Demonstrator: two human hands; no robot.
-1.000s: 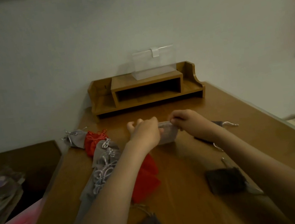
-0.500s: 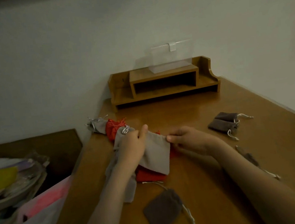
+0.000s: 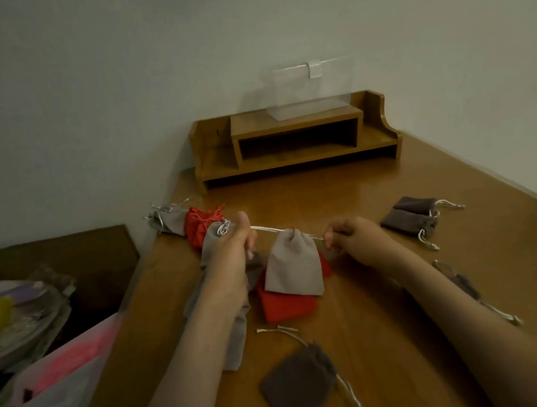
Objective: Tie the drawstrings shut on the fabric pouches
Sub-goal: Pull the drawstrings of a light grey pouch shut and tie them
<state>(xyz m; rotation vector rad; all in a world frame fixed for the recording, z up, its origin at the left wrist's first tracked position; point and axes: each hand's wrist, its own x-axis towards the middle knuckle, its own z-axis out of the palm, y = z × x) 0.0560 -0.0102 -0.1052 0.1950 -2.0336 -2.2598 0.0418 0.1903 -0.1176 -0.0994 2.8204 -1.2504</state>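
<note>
Mid-frame, the grey pouch (image 3: 291,265) hung cinched from its drawstring (image 3: 265,228), over a red pouch (image 3: 286,306) on the bench (image 3: 362,197). The left hand (image 3: 231,246) had its grip curled round one cord end, while the right hand (image 3: 351,238) pinched the other, stretching the cord taut.

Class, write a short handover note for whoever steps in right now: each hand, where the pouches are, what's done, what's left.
Left hand and right hand each pinch an end of the taut drawstring; light grey pouch hangs between them.
Done: its mouth is cinched; bunched pouches at the left edge look closed.
Left: knot this one; flat dark pouch nearby and red pouch underneath look untied.
</note>
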